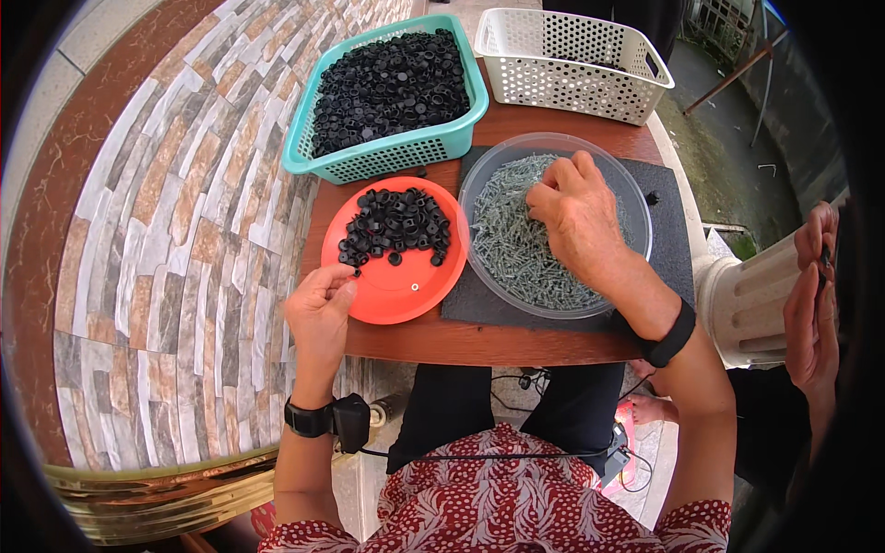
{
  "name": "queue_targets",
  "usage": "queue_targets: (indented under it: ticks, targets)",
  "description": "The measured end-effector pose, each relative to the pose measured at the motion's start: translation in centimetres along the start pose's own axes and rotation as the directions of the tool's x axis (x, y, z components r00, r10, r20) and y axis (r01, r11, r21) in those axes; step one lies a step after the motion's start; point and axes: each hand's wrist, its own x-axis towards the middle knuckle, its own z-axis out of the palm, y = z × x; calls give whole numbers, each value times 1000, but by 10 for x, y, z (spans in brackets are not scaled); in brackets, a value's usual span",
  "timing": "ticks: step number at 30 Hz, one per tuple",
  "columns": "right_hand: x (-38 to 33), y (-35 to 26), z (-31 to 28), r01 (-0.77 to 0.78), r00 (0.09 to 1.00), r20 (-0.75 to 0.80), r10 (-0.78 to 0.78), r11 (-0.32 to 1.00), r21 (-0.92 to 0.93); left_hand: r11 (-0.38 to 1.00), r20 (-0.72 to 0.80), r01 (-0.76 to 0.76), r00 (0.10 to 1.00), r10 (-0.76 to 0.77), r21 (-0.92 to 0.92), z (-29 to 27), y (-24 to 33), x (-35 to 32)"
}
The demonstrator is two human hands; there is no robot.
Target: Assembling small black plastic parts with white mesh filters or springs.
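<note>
Hands (581,210) apart, teal basket (406,154), white basket (570,90) beyond

The left hand (318,306) pinches thumb against forefinger at the plate's near-left rim (396,300); right of the plate, the right hand (578,207) bends knuckles-up, fingers pointing down. Both forearms (302,461) angle in from nearer than the plate.

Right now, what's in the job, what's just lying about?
In the job:
- left hand, at orange plate of black caps
- right hand, in clear tub of screws
- teal basket, likely: similar caps

Probably lying about:
- white basket, untouched
- black bit on the mat
</note>
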Motion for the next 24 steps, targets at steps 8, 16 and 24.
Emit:
queue_targets:
  ticks: [8,16,24]
  targets:
    - [-23,-13,-18,-15,998,-62,14,1000,-19,722,343,-406,907,243,560,45,7,28]
    - [-64,-16,-29,-128,976,-162,143,987,99,625,432,-499,860,272,601,52,-2,31]
    - [-82,-19,-57,-282,909,-217,356,909,307,864,541,380,826,-156,-331,45,57,9]
